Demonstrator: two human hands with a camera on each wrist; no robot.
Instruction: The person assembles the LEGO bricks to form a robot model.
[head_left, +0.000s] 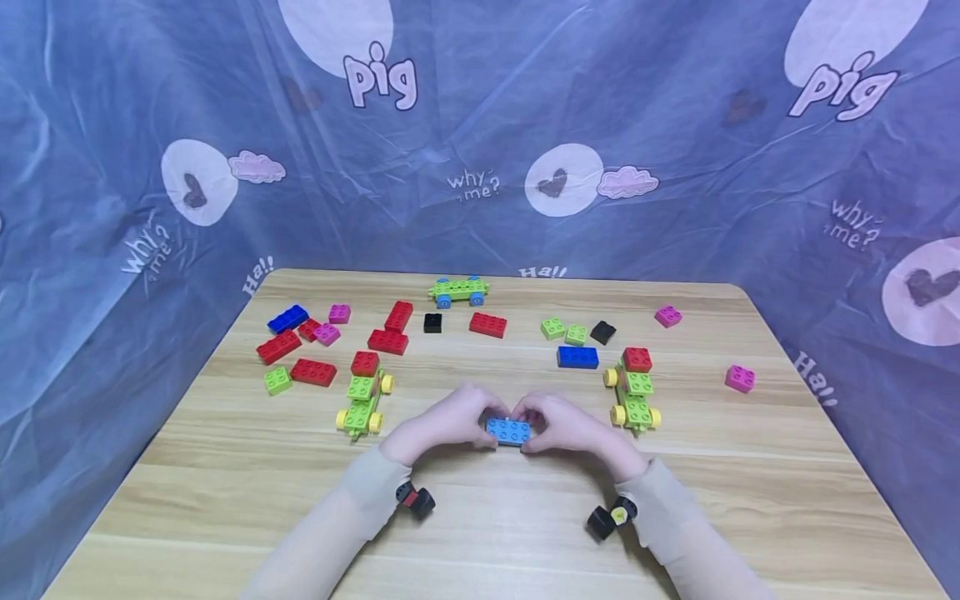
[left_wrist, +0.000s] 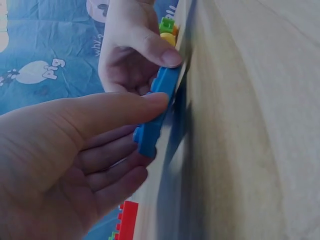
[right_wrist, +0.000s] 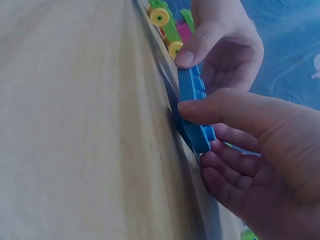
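A light blue toy brick (head_left: 508, 431) with two rows of studs on top lies between my hands near the middle of the table. My left hand (head_left: 467, 417) pinches its left end, thumb on the near side and fingers curled behind. At the other end, my right hand (head_left: 562, 423) grips it the same way. The left wrist view shows the brick (left_wrist: 149, 135) close over the wood, its studs turned toward the curtain. In the right wrist view, both thumbs press the flat near side of the brick (right_wrist: 187, 86).
Toy cars with yellow wheels flank my hands, one on the left (head_left: 362, 404) and one on the right (head_left: 636, 404). A green car base (head_left: 459, 290) with blue wheels stands at the back. Several red bricks (head_left: 313, 372) lie left; a dark blue brick (head_left: 577, 357) lies right of centre.
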